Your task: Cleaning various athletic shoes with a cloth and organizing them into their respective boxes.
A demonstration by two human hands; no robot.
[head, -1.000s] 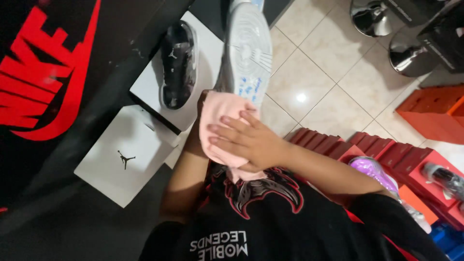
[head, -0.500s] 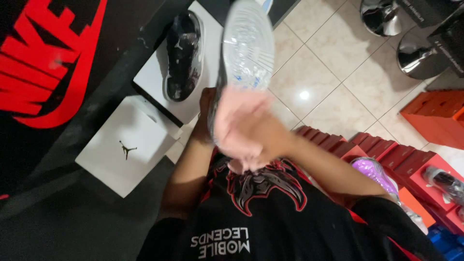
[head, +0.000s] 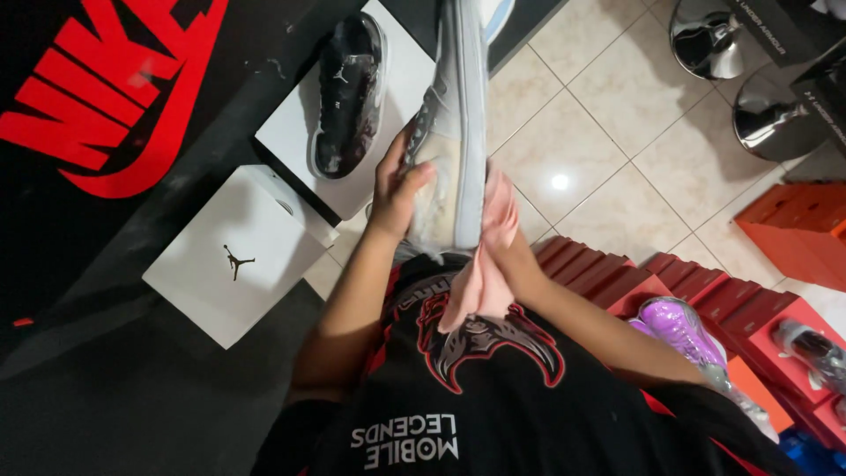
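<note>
The left hand [head: 397,189] grasps a pale sneaker [head: 454,123] at its heel and holds it on edge, sole to the right, so that side is exposed. The right hand [head: 511,256] is clenched on a pink cloth [head: 485,273] pressed against the sole edge. A black sneaker [head: 345,97] rests on a white box [head: 295,145], far left.

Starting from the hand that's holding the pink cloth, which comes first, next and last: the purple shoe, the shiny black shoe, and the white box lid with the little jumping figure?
From the right hand, in the head view:
1. Purple shoe, on the red boxes, on the cloth hand's side.
2. Shiny black shoe, up on the white box past the other hand.
3. White box lid, far across, beyond the left arm.
</note>
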